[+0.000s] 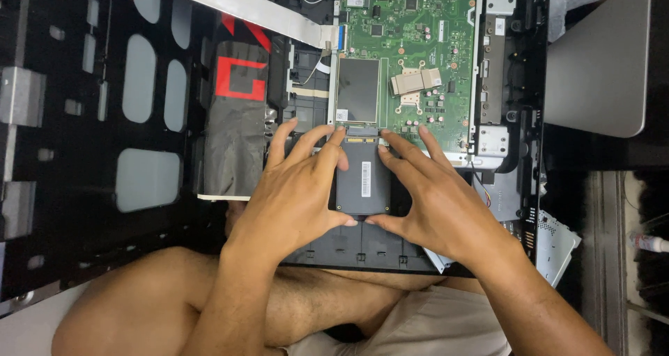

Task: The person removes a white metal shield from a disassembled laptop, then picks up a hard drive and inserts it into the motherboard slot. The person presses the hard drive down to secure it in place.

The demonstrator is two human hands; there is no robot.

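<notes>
A dark grey flat drive (pixel 364 176) with a white label lies in the open back of a computer chassis (pixel 519 105), just below a green circuit board (pixel 411 46). My left hand (pixel 296 188) rests on the drive's left edge, fingers spread toward its top corner and thumb at its bottom edge. My right hand (pixel 435 192) holds the right edge the same way, thumb meeting the left thumb beneath the drive. A dark rectangular module (pixel 358 89) sits on the board right above the drive.
A black perforated metal panel (pixel 90 119) fills the left. A black sheet with red marks (pixel 240 112) and a grey ribbon strip (pixel 244 7) lie beside the board. A grey flat stand (pixel 599 63) is at right. My bare legs (pixel 209 307) are below.
</notes>
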